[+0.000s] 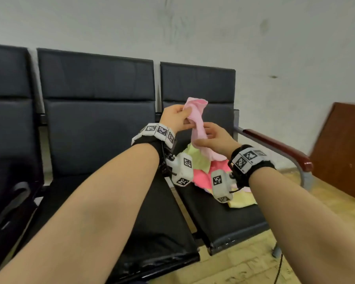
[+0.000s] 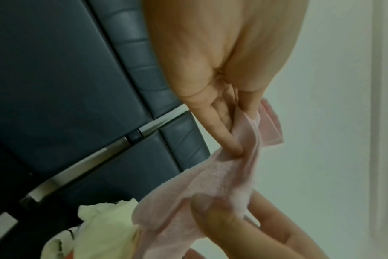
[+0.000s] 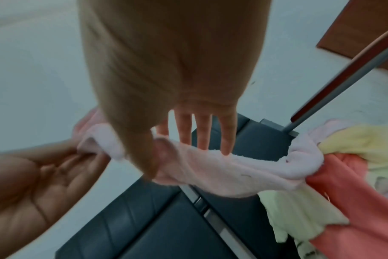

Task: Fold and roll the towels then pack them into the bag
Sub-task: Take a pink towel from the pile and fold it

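Note:
Both hands hold a pale pink towel [image 1: 197, 121] in the air above the right-hand seat. My left hand [image 1: 188, 119] pinches its upper end, and the top edge flops over the fingers. My right hand [image 1: 205, 138] pinches it lower down between thumb and forefinger, with the other fingers straight. The left wrist view shows the left hand [image 2: 237, 136] gripping the pink towel [image 2: 222, 184]. In the right wrist view the right hand [image 3: 156, 150] holds the pink towel [image 3: 222, 168]. Its lower end trails into a pile of towels [image 1: 203, 175], yellow and coral. A dark bag [image 1: 6, 212] with a grey strap lies on the left seat.
A row of black padded seats [image 1: 98, 130] stands against a pale wall. A red-brown armrest [image 1: 275, 146] on a grey metal tube borders the right seat. A brown wooden board [image 1: 346, 150] leans at the far right over a tiled floor.

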`<state>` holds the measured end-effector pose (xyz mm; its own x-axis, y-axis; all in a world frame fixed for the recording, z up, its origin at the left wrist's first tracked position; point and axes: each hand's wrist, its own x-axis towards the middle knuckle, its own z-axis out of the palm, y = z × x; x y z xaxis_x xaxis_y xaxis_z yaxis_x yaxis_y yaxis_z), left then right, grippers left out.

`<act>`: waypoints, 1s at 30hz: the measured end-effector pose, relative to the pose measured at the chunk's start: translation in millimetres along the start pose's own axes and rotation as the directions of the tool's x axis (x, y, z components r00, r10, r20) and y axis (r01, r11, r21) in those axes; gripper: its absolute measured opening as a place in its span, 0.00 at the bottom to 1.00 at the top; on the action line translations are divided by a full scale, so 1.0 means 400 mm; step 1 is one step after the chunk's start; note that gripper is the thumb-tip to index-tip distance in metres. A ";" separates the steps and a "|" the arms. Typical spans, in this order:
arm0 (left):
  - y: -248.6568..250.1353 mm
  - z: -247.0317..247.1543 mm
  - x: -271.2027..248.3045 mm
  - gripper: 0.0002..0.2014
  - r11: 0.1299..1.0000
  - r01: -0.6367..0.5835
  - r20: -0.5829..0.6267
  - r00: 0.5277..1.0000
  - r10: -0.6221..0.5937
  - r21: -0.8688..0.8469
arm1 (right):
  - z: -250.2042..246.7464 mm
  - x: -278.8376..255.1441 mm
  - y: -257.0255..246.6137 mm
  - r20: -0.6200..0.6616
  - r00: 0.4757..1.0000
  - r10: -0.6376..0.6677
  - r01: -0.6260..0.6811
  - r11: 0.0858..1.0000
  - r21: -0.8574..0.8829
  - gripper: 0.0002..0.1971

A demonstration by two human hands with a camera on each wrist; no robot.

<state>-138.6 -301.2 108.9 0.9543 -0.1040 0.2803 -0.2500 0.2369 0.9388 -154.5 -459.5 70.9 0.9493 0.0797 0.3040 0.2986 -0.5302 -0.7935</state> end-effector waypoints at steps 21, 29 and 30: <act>-0.304 -0.492 -0.235 0.19 0.954 0.253 -0.391 0.904 -0.173 0.163 | 0.516 -0.134 0.035 -0.229 0.973 0.026 0.006 0.990 0.138 0.10; -0.414 -0.553 -0.255 0.11 0.908 0.268 -0.377 0.916 -0.137 0.321 | 0.618 -0.140 0.112 -0.059 0.997 0.045 -0.038 0.992 0.121 0.02; -0.409 -0.549 -0.253 0.07 0.912 0.240 -0.336 0.934 -0.124 0.332 | 0.621 -0.136 0.114 -0.018 0.999 0.046 -0.044 0.994 0.098 0.02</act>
<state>-158.2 -117.3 -117.1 0.9770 0.1981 0.0786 -0.0534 -0.1295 0.9901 -168.2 -278.3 -112.9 0.9601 0.0399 0.2768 0.2648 -0.4479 -0.8540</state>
